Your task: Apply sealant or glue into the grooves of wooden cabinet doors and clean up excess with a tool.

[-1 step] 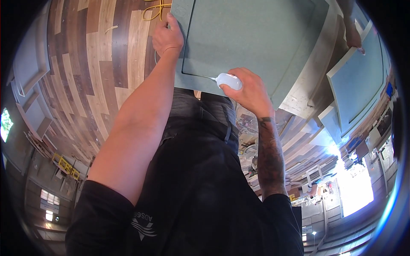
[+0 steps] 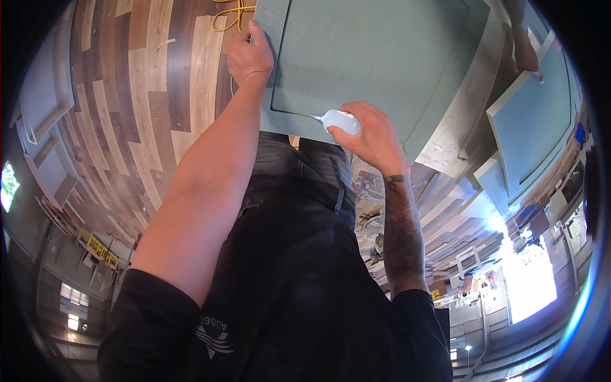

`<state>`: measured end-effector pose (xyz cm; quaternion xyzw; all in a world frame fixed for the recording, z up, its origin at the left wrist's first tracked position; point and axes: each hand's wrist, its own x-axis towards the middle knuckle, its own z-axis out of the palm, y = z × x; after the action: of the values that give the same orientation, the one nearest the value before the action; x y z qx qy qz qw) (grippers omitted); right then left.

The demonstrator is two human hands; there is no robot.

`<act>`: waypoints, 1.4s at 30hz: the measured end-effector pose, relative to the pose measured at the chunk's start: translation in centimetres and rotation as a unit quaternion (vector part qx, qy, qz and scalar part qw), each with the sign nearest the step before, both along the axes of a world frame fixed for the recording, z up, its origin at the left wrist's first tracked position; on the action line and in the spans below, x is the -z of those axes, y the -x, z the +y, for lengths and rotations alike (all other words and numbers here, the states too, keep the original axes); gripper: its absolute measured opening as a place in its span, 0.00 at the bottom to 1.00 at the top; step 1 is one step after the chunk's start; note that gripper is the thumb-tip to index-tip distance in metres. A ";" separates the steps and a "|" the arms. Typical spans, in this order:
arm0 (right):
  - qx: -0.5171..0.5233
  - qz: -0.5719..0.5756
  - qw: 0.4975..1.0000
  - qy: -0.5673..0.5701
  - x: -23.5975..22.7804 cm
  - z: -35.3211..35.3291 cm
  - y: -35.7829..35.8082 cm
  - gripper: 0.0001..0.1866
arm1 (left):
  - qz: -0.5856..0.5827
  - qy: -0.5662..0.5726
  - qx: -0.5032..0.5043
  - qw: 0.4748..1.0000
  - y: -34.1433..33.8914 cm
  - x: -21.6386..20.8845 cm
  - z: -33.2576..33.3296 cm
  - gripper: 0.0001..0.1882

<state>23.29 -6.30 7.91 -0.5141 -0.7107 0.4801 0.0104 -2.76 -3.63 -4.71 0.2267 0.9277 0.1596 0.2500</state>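
In front of me lies a grey-green panel [image 2: 369, 60] with a dark groove running in a rectangle inside its edges. My left hand [image 2: 250, 56] grips the panel's left edge, thumb up, its fingers curled and partly hidden. My right hand [image 2: 375, 134] is wrapped round a small whitish squeeze bottle [image 2: 342, 121]. The bottle is tilted, and its thin nozzle points left along the near stretch of the groove, close to the left corner. Whether the tip touches the panel I cannot tell.
Another person's hand [image 2: 527, 58] rests at a second grey-green panel [image 2: 534, 121] on the right. A yellow cord [image 2: 240, 14] lies beyond my left hand on the plank floor [image 2: 149, 76]. Pale panels [image 2: 46, 83] stand at the far left. Several boards lie at lower right.
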 end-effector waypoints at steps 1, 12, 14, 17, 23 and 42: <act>-0.001 -0.003 1.000 0.003 0.1 -0.3 -0.2 0.16 | -0.002 0.002 0.001 1.000 0.0 0.3 -0.4 0.39; 0.060 -0.005 0.998 0.006 -1.0 1.3 -4.2 0.24 | -0.047 -0.036 -0.008 0.998 1.3 1.4 1.5 0.37; 0.107 -0.004 0.993 0.045 0.9 0.4 -5.5 0.29 | -0.114 -0.034 -0.022 0.993 1.1 1.9 1.0 0.35; 0.179 0.062 0.972 0.138 0.8 0.0 -7.4 0.29 | -0.074 -0.040 -0.020 0.996 0.1 -1.0 1.2 0.34; 0.303 0.275 0.881 0.237 2.0 -7.2 -12.3 0.31 | -0.077 -0.024 0.020 0.997 -0.2 -1.5 -0.3 0.37; 0.428 0.632 0.639 0.091 1.1 -9.6 -4.1 0.36 | -0.602 -0.036 0.503 0.619 -12.0 -13.4 -4.9 0.41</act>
<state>27.36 -15.91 6.84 -0.3304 -0.1841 0.6920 0.6148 9.27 -8.50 8.73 0.5202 0.3044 0.1433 0.7850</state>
